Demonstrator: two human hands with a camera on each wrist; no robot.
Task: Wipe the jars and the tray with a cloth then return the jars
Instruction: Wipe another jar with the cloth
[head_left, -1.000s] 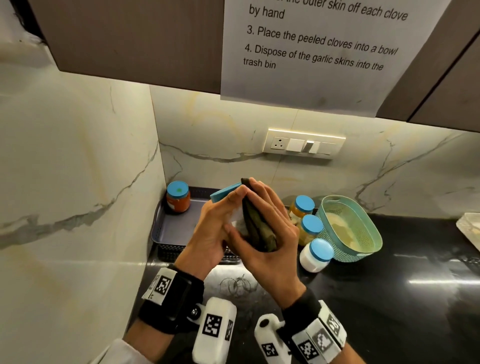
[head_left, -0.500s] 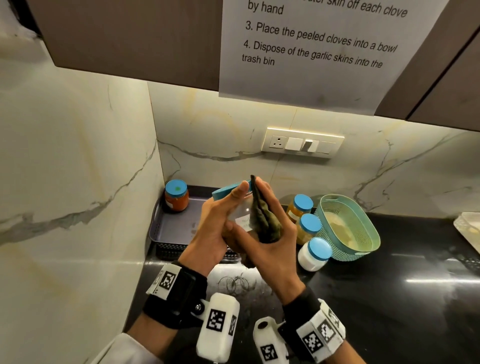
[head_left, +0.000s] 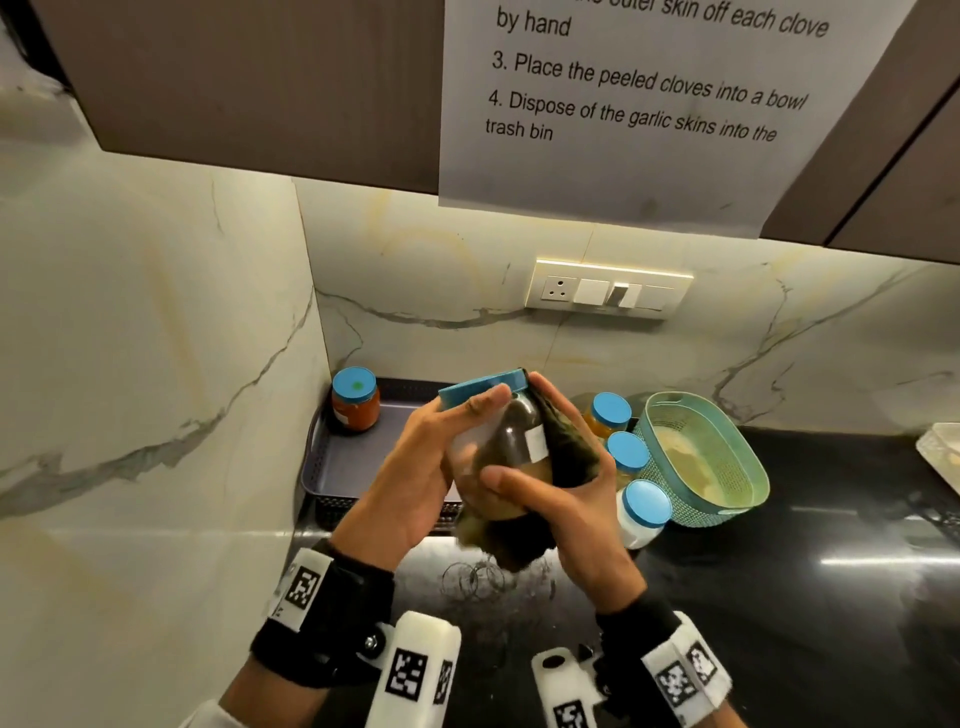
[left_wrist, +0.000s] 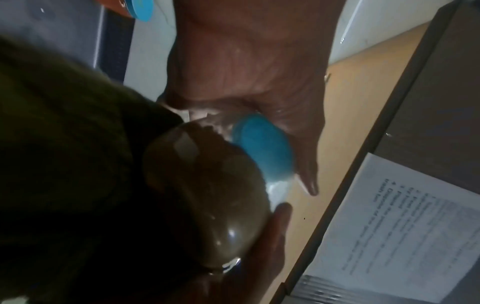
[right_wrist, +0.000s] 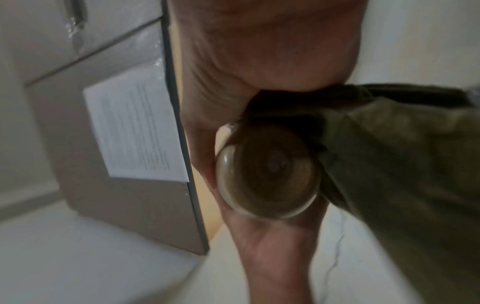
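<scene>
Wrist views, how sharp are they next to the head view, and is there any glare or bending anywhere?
Left wrist view: soft, the cloth dark, a highlight on the jar. Right wrist view: motion-blurred, the paper sheet unreadable. Head view: sharpest, sheet text legible, glare streaks on the black counter, straight edges bowed by the wide lens.

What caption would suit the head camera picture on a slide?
Left hand holds a blue-lidded jar while right hand wipes it with a dark cloth.
</scene>
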